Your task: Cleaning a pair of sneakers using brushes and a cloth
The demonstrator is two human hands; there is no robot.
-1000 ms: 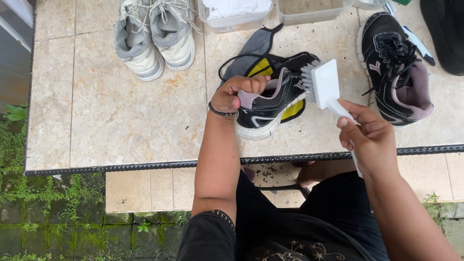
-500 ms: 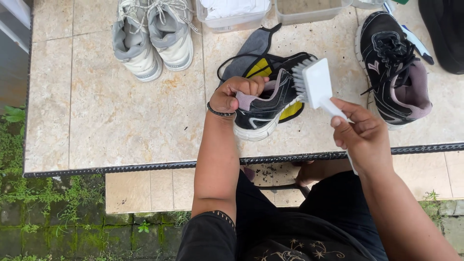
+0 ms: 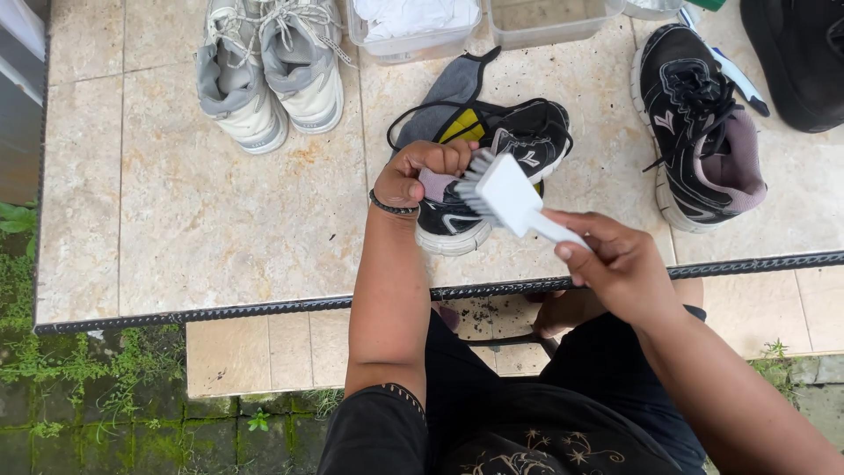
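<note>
Tiled bench (image 3: 202, 211), dirt specks scattered right of centre. Pair of grey-white sneakers (image 3: 264, 62) parked at far left, two clear plastic tubs (image 3: 479, 22) along the far edge, second black trainer (image 3: 699, 123) lying well apart to the right. Black trainer (image 3: 492, 171) near the front edge, centre, resting partly on a grey cloth (image 3: 448, 88), heel toward the camera. Left hand (image 3: 418, 171): fingers curled shut over the heel collar, pinning shoe down. Right hand (image 3: 615, 259): fingers wrapped round the handle of a white scrub brush (image 3: 501, 193), bristles angled onto the shoe's upper near the left knuckles. Judged step: dry-brushing the upper, mid-scrub. Next move calls for short strokes away from the left hand, firm hold on the heel, bristles kept flat.
</note>
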